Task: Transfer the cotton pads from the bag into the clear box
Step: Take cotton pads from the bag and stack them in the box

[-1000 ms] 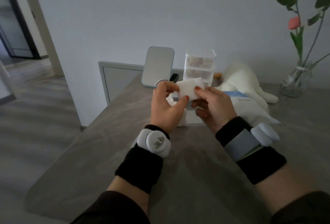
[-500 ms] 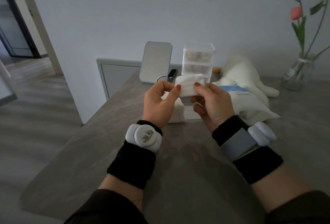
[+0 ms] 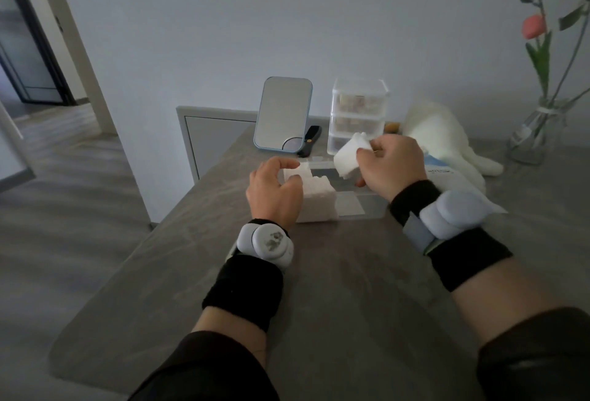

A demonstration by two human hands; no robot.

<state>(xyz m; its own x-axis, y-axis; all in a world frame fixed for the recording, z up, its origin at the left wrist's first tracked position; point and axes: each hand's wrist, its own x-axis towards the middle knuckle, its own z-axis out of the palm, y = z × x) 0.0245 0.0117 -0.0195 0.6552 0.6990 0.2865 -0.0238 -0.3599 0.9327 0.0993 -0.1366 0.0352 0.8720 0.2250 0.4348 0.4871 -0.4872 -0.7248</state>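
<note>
The table (image 3: 319,288) bears the bag (image 3: 453,178) at the right and, just beside it, the box (image 3: 373,209); a stack (image 3: 319,201) of pads fills the box's left end. The left hand (image 3: 274,191) lies curled on the stack, whether gripping I cannot tell; the right hand (image 3: 394,165) pinches one pad (image 3: 351,157) above the box.

Head-worn view, forward-down, close over table (image 3: 319,288)
</note>
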